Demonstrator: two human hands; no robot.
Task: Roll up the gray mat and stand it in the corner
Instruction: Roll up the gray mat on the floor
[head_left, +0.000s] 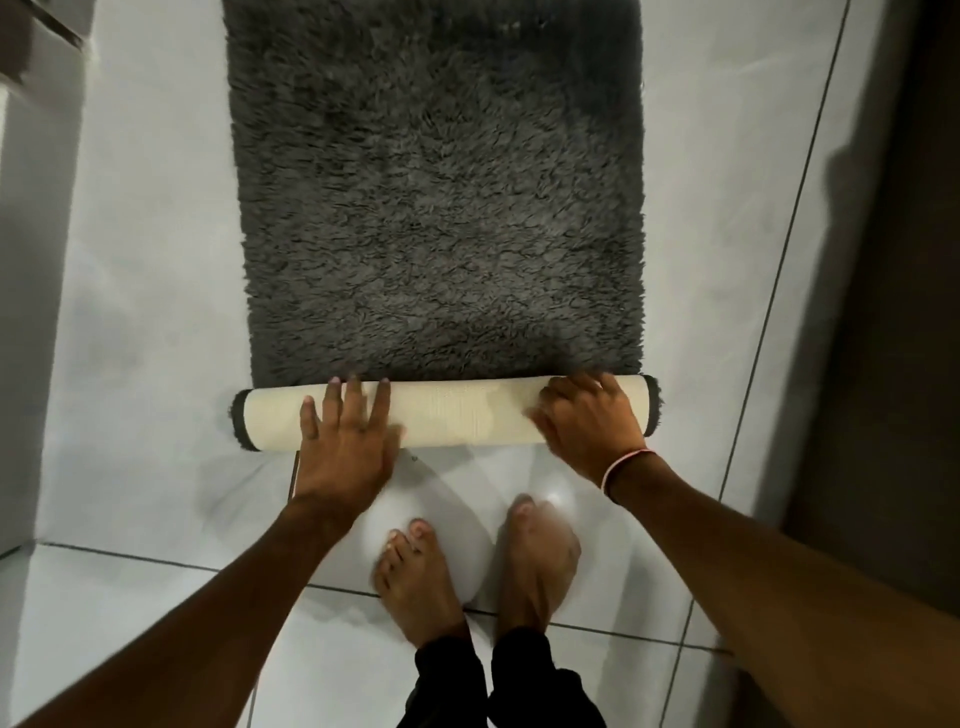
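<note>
The gray mat (436, 197) is lying on the tile floor (156, 312) with its near end rolled, pressed under the flat, open left hand (345, 441) and right hand (589, 423); even pressure should be kept so the roll stays straight and tight.

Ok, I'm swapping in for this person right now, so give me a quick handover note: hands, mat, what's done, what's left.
Left hand: flat, fingers spread, pressing on the roll.
Right hand: also on the roll near its right end, fingers curled over it.
Gray mat: near end rolled, pale backing outward; most of it lies flat on the tiled floor.
Done: first turns.
Left: roll the remainder away from the feet, then stand it in the corner.
</note>
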